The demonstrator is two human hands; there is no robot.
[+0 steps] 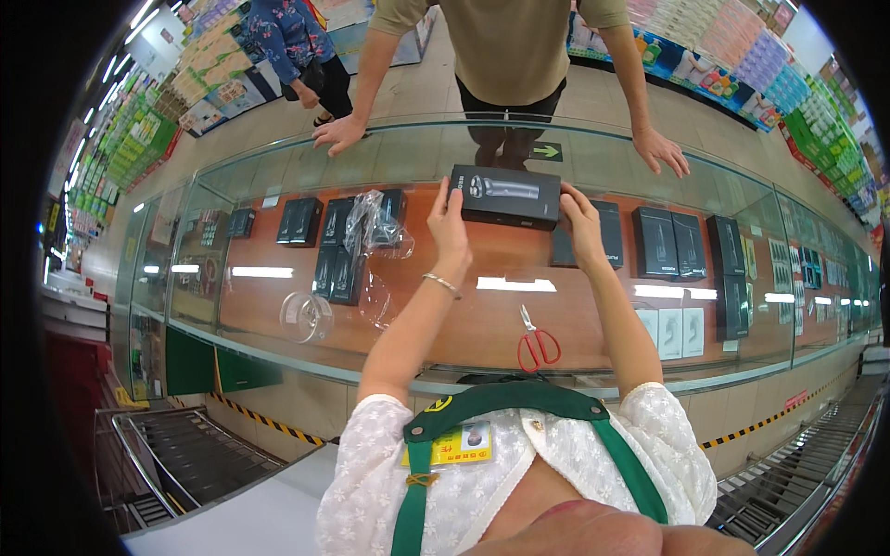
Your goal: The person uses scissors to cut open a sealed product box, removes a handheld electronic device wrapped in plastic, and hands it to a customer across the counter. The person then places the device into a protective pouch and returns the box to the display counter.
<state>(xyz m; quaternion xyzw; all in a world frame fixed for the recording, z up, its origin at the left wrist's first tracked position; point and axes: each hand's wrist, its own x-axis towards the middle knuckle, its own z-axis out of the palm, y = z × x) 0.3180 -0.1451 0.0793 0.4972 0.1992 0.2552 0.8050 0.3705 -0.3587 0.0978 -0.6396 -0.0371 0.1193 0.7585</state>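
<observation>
A black electric shaver box (507, 197) is held level above the glass display counter (431, 278), its printed shaver picture facing up. My left hand (447, 221) grips its left end, and my right hand (581, 221) has hold of the right end. Below them, red-handled scissors (535, 344) lie on the glass with the blades pointing away from me. Crumpled clear plastic wrap (372, 222) rests to the left of my left hand. Nearer me on that side is a roll of clear tape (306, 317).
Black product boxes (653, 243) and white boxes (672, 332) stand inside the case. Across the counter, a person (507, 55) leans both hands on its far edge; another person (295, 52) is at the upper left. A metal rack (201, 445) stands at the lower left.
</observation>
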